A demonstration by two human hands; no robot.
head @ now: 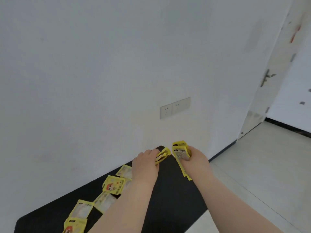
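Left hand (pixel 145 163): fingers curled, pinching a crumpled yellow packet (pixel 162 155) above the far end of the black mat (pixel 168 202). Right hand (pixel 196 158): closed round a second yellow packet (pixel 180 153) (printed side showing), over the mat's far right edge. Loose packets (pixel 112 184) lie along the mat's left side.

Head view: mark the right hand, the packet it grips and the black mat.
right hand (pixel 196 158), head view, back of the hand.
gripped packet (pixel 180 153), head view, printed face beside the fingers.
black mat (pixel 170 199), head view, bare surface between the forearms.
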